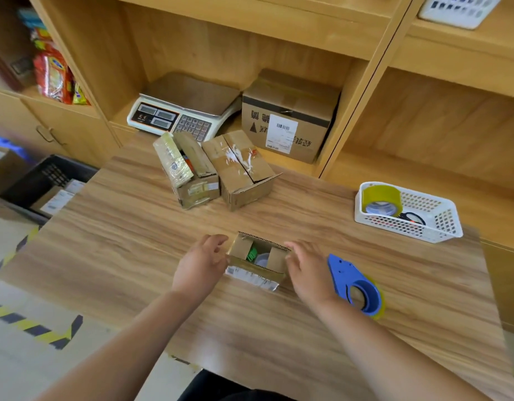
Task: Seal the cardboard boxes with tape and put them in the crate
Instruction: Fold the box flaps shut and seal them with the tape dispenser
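Observation:
A small cardboard box [257,274] sits open-topped on the wooden table [134,227], with green and white items showing between its flaps. My left hand [199,267] is at its left side and my right hand [306,270] at its right side, fingers spread and touching or nearly touching the box. A blue tape dispenser [355,285] lies just right of my right hand. Two more cardboard boxes stand further back: one with raised flaps [192,180] and one with closed flaps [241,172]. A dark crate [44,175] holding boxes stands on the floor at the left.
A white basket [440,224] with a yellow tape roll [381,199] sits at the table's right. Behind the table, a wooden shelf unit holds a weighing scale [180,111] and a larger labelled carton [287,117]. Striped floor tape [33,328] runs at the left.

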